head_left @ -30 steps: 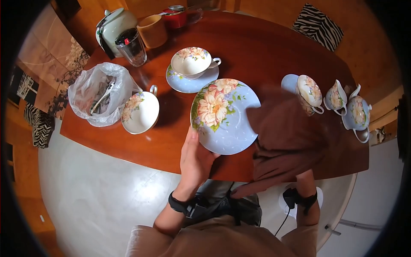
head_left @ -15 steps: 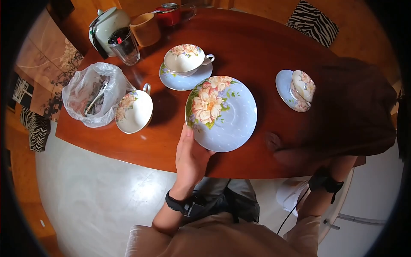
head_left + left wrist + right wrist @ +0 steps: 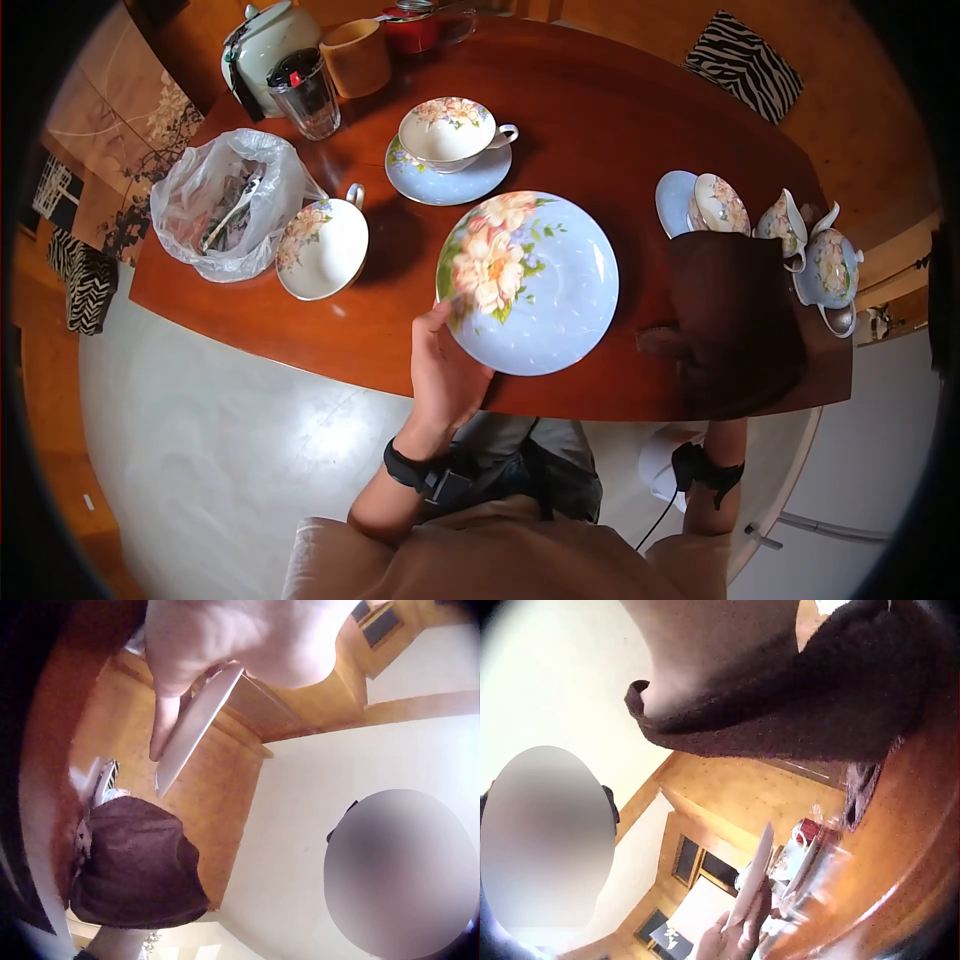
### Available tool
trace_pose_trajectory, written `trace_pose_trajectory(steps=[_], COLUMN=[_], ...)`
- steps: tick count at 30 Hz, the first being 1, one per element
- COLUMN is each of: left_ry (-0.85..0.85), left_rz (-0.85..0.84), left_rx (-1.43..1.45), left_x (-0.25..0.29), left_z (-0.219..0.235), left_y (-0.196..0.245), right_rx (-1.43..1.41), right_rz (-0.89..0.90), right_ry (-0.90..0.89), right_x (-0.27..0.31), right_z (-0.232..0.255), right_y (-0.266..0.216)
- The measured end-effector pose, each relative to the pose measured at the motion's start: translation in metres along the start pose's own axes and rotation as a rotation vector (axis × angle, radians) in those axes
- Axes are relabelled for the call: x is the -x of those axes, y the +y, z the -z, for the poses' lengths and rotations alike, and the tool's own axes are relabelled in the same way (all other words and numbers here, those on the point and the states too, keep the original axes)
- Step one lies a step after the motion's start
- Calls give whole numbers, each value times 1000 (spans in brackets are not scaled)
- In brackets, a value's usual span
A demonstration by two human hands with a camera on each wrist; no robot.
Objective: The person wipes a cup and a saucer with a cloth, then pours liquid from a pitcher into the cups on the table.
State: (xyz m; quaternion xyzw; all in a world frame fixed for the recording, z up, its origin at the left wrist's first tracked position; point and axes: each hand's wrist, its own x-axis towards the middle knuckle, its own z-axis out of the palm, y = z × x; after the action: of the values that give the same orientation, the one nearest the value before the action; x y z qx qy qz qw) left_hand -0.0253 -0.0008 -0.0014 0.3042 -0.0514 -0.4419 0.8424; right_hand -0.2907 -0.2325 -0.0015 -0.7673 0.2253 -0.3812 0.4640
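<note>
My left hand (image 3: 447,370) holds a pale blue saucer (image 3: 560,300) with a peach flower pattern by its left edge, thumb on top and fingers beneath. The saucer faces up, tilted over the front of the table; in the left wrist view it shows nearly edge-on. A dark brown cloth (image 3: 740,320) covers my right hand (image 3: 720,649), with its fingers hidden inside. This cloth hangs low over the table's front right, to the right of the saucer. One corner of it (image 3: 660,341) spreads toward the saucer.
A flowered cup (image 3: 335,255) lies tipped left of the saucer; another cup (image 3: 450,135) stands on its saucer behind. A plastic bag (image 3: 225,225), a glass (image 3: 310,105), a wooden cup (image 3: 356,60) and a lidded jar (image 3: 270,50) crowd the left. At right are a cup (image 3: 722,205), creamer (image 3: 783,222) and teapot (image 3: 832,265).
The brown cloth swung out to the right over the creamer and teapot, then came back left and lower with my right hand. My left hand keeps the saucer, now slightly lower and more to the right.
</note>
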Motion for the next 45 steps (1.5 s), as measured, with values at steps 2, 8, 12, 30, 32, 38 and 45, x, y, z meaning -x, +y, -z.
trace_pose_trajectory(steps=[2, 8, 12, 30, 32, 38, 45], left_ry=[-3, -22, -80, -104, -119, -151, -129], left_rz=[-5, 24, 66, 43, 58, 71, -15], left_rx=[8, 169, 268, 161, 170, 214, 189], left_x=[0, -4, -3, 1, 2, 2, 2], left_z=[1, 5, 7, 5, 5, 8, 13], left_y=[3, 5, 7, 3, 5, 4, -1], right_rx=[-111, -264, -92, -82, 159, 213, 340], right_rz=[-24, -71, 41, 30, 95, 306, 284], right_ry=[-63, -307, -307, 34, -99, -341, -539], right_x=[0, 3, -12, -18, -16, -18, -5], right_z=[-9, 2, -14, -96, -103, -136, -133], right_y=[2, -14, -36, -65, -80, -93, -91])
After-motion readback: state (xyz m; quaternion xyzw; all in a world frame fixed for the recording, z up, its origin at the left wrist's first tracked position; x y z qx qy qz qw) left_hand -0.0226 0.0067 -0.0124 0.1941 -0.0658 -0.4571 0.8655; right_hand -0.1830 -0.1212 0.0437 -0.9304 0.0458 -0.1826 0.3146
